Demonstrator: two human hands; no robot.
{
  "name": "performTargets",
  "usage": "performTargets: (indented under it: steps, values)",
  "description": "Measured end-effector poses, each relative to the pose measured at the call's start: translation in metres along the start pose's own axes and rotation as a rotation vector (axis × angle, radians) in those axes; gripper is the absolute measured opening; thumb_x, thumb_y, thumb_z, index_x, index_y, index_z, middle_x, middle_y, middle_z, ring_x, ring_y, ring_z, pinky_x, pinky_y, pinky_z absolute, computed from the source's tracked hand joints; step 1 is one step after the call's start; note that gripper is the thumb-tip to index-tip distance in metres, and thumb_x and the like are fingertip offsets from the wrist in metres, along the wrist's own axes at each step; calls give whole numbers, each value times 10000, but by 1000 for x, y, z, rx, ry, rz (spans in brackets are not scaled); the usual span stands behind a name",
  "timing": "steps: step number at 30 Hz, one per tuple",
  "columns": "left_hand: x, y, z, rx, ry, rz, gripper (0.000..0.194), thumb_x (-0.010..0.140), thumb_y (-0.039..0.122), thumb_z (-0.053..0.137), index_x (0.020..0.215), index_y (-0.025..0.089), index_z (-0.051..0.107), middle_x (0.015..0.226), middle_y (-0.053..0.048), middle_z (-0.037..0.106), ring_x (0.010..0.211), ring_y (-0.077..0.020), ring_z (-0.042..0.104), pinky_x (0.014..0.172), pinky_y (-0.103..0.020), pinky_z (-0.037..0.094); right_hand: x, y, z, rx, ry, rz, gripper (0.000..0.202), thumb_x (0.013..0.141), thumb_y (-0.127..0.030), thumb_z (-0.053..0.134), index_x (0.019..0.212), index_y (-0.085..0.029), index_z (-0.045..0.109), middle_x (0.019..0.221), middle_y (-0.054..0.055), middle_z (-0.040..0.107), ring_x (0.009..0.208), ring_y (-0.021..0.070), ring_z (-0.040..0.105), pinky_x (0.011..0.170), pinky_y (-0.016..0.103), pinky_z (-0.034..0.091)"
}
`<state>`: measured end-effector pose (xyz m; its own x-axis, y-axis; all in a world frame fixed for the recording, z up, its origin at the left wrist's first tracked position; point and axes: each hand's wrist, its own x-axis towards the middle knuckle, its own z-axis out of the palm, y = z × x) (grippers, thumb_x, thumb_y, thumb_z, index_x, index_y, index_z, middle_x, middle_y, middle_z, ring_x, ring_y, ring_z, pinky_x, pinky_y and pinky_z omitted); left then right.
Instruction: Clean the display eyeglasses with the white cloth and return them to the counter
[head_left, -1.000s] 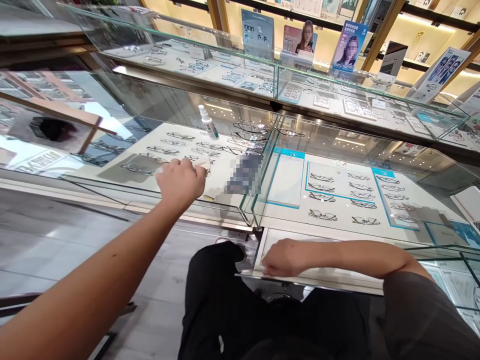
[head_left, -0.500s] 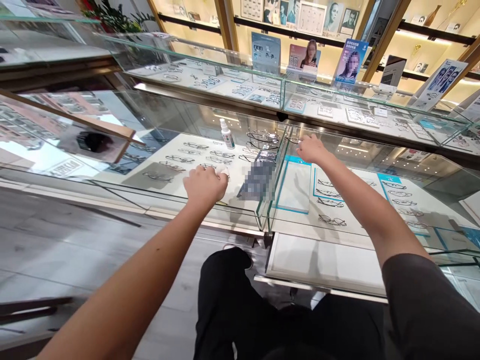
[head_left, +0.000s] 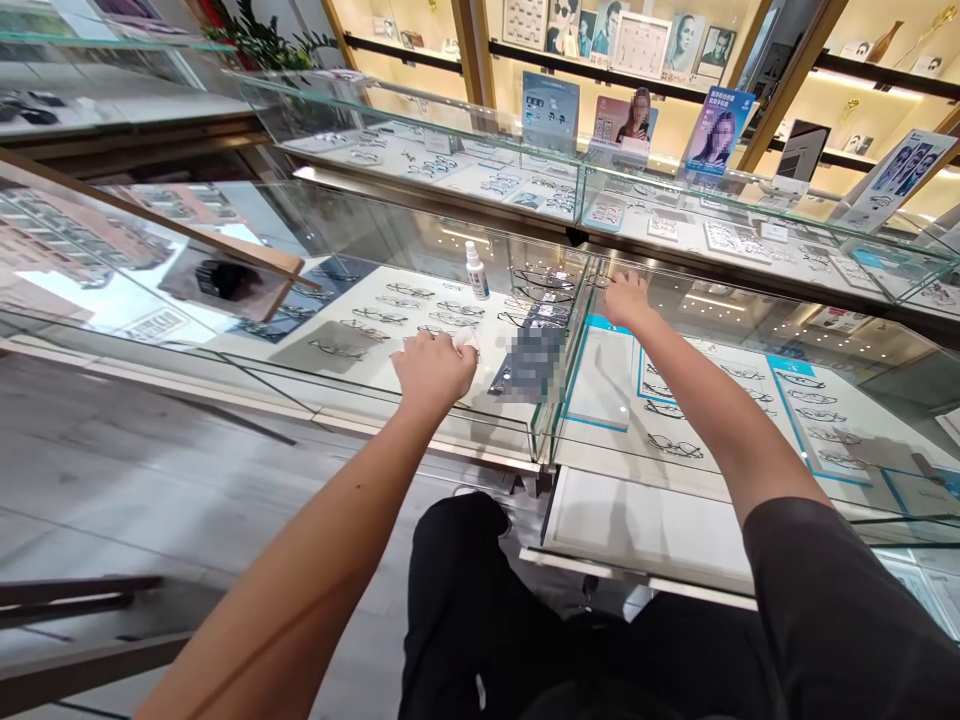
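My left hand [head_left: 435, 368] is closed above the glass counter top, with a crumpled white cloth or tissue [head_left: 466, 337] showing at its fingers. Farther off on the right, my right hand [head_left: 628, 298] reaches over the counter, its fingers closed at a pair of eyeglasses [head_left: 600, 281] that is only partly visible. Just left of that pair, several dark-framed eyeglasses [head_left: 541, 284] lie in a row near the joint between two glass cases. A white spray bottle [head_left: 477, 272] stands upright beyond my left hand.
Under the glass lie more eyeglasses [head_left: 675, 446] and blue-edged trays [head_left: 598, 385]. A dark, partly blurred sheet [head_left: 525, 362] lies near the joint. At left is a wood-framed mirror [head_left: 281, 270]. A pulled-out white drawer [head_left: 645, 525] sits before my legs. A raised glass case [head_left: 420, 130] runs behind.
The whole view has shifted, so the counter appears farther right. Relative to the counter, my right hand is slightly more to the left. My left hand has kept about the same place.
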<state>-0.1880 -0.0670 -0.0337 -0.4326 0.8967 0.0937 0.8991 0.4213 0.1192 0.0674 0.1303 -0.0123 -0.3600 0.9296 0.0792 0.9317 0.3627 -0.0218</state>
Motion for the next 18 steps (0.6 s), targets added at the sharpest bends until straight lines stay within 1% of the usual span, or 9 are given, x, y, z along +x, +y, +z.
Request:
performTargets:
  steps: [2,4,6,9,11,12,14,16,18]
  values:
    - [1,0,-1,-4,-8,2,598,956,330,315,1275,11,708,1313,-313,654,1265,-444,588,1006,-533,464,-24,-3,-11,30,34,-22,457,966,-216,449,1329,-57,677,1544,218,530,1518,449,339,1227,690,322]
    - [1,0,-3,-9,-16,5,609,964,328,305,1292,-1,698,1328,-322,647,1266,-449,590,1010,-540,464,-61,-9,-28,38,64,-84,480,997,-200,393,1392,-40,614,1600,206,482,1546,422,307,1256,662,305]
    - [1,1,-5,-18,-24,0,618,968,330,300,1304,-11,692,1344,-332,637,1269,-455,588,1015,-546,463,-111,-17,-48,58,77,-200,480,1037,-255,364,1414,-58,586,1612,190,472,1549,407,302,1261,654,312]
    - [2,1,-9,-21,-32,-8,640,971,343,294,1326,-29,675,1363,-344,621,1273,-463,582,1020,-549,457,-200,-31,-82,137,4,-416,457,1062,-320,368,1389,-109,608,1561,168,529,1507,372,365,1242,629,370]
    - [2,1,-13,-18,-55,-7,658,975,345,279,1348,-44,656,1375,-347,610,1277,-465,576,1015,-551,457,-257,-38,-100,210,-82,-530,452,1066,-356,397,1401,-136,606,1528,164,564,1475,360,408,1205,620,423]
    - [2,0,-14,-15,-68,-8,663,976,343,272,1360,-48,646,1384,-346,604,1282,-464,572,1016,-551,458,-282,-41,-107,236,-139,-552,448,1065,-363,414,1396,-135,612,1514,174,577,1452,359,435,1193,617,437]
    - [2,1,-17,-7,-88,-16,664,977,340,271,1380,-47,630,1407,-340,593,1293,-462,566,1024,-552,460,-320,-43,-112,282,-251,-567,427,1061,-339,435,1365,-115,633,1467,198,610,1418,359,470,1193,608,439]
    - [1,1,-19,1,-89,-23,661,977,337,276,1392,-46,620,1423,-335,589,1305,-459,562,1036,-551,463,-342,-42,-108,340,-387,-561,432,1073,-366,433,1329,-101,656,1437,215,626,1401,354,488,1193,590,443]
    - [0,2,-21,8,-87,-29,657,977,328,278,1391,-50,619,1427,-336,591,1312,-456,560,1048,-548,464,-349,-37,-98,398,-534,-516,509,1092,-464,392,1312,-99,670,1437,219,621,1392,347,497,1190,576,446]
